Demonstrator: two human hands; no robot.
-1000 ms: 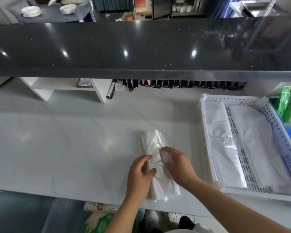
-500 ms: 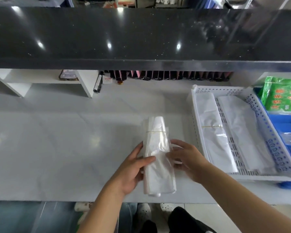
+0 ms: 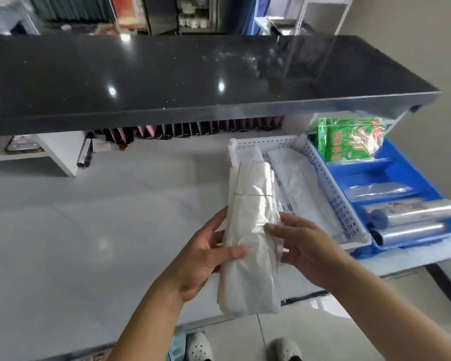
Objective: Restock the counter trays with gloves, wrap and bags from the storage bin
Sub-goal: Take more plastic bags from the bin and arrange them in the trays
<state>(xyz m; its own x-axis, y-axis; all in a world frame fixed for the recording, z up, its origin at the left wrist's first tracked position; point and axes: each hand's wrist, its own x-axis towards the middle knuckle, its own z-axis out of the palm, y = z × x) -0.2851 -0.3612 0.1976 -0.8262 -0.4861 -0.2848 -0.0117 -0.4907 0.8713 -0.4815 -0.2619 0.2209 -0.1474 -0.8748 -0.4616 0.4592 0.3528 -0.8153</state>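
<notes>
Both hands on the banded bundle of clear bags rn, lifted off the white counter and held just in front of the white tray. Left hand has its thumb pinched across the front w/ fingers behind; right hand grips the other edge, fingertips pressing the plastic.

Imo best way to do this bit: keep both hands low on the bundle so it doesn't flop, swing it right and lay it lengthwise next to the bags already in there, rubber band up. Slippery stuff, so no loosening till it's down.

Containers: white tray has flat folded bags, count unclear bc the bundle blocks part. Blue bin beside it has green glove packs at the back, wrap rolls at the front, smth clear between.
</notes>
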